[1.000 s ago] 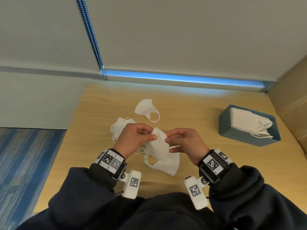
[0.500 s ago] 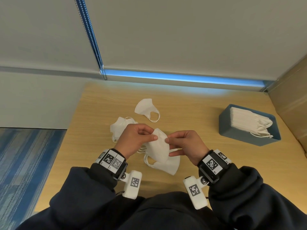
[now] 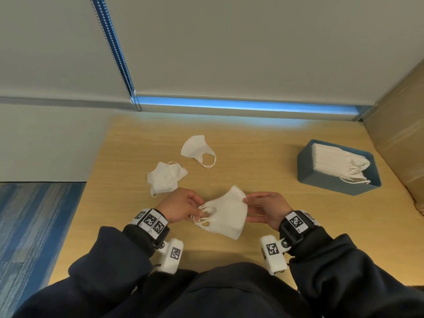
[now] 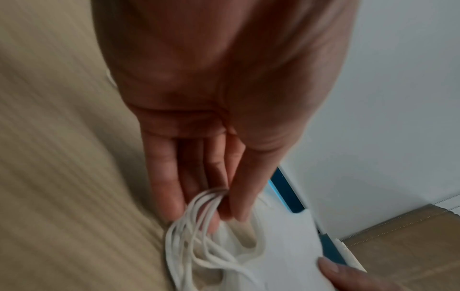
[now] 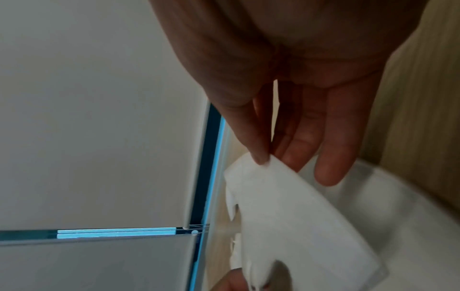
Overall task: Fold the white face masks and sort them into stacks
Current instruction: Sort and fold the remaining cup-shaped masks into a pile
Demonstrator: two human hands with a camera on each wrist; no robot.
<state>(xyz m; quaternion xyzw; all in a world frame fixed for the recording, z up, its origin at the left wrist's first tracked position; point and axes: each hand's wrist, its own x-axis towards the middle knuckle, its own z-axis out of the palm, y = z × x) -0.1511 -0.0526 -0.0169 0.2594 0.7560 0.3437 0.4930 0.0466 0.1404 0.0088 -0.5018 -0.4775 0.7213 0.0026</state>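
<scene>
Two hands on one folded white face mask (image 3: pixel 226 210), held just above the wooden table (image 3: pixel 263 171) w/ another mask right under it. My left hand (image 3: pixel 181 208) pinches the bunch of ear loops (image 4: pixel 199 222) btwn thumb & fingers; my right hand (image 3: pixel 267 208) pinches the mask's opposite edge, other fingers out straight. Farther back: a crumpled mask (image 3: pixel 166 179) to the left, a folded mask (image 3: pixel 197 149) beyond it. Stack of folded masks (image 3: pixel 337 164) sits in the blue bin (image 3: pixel 321 182) at far right
</scene>
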